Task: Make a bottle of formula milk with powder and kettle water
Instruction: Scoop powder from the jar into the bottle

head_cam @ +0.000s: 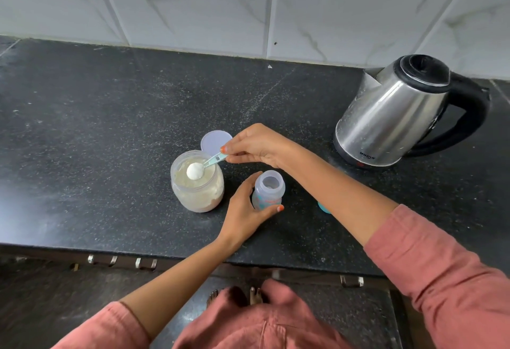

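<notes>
Bottle [269, 190] stands upright and uncapped on the dark counter [110, 128], near the front edge and just right of the jar [197, 188]. My left hand [245, 210] holds its lower body, thumb across the front and fingers curled round the left side. My right hand [256, 145] pinches the handle of the scoop [207, 163] between thumb and fingertips. The scoop's bowl, heaped with white powder, hangs over the jar's open mouth. The jar is clear and well over half full of pale powder. A round pale lid [214, 141] lies flat just behind the jar, partly hidden by my right hand. A teal cap [323, 207] peeks out from behind my right forearm, mostly hidden. The kettle [394, 111], steel with a black handle, stands well to the right, close to the tiled wall.
</notes>
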The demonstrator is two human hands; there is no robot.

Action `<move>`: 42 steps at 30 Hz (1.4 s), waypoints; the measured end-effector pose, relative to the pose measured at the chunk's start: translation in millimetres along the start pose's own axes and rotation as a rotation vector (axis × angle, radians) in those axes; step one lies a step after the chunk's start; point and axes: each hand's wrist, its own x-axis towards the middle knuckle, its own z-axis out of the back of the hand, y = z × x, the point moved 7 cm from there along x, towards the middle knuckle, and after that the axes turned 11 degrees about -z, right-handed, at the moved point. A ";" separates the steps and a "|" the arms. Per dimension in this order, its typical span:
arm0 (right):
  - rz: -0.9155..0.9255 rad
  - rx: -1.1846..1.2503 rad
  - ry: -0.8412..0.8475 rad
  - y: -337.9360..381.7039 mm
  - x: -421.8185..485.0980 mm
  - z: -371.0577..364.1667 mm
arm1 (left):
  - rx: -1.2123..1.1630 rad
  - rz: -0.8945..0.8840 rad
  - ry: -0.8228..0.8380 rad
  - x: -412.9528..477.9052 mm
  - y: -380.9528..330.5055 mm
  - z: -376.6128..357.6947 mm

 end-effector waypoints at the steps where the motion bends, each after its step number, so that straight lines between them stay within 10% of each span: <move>1: 0.000 0.001 0.001 -0.4 0.3 0.4 | -0.005 -0.005 0.000 0.2 -2.2 -0.1; 42: 0.016 0.061 -0.210 -10.0 -14.3 -9.1 | 0.026 -0.094 -0.230 -67.4 -29.3 173.2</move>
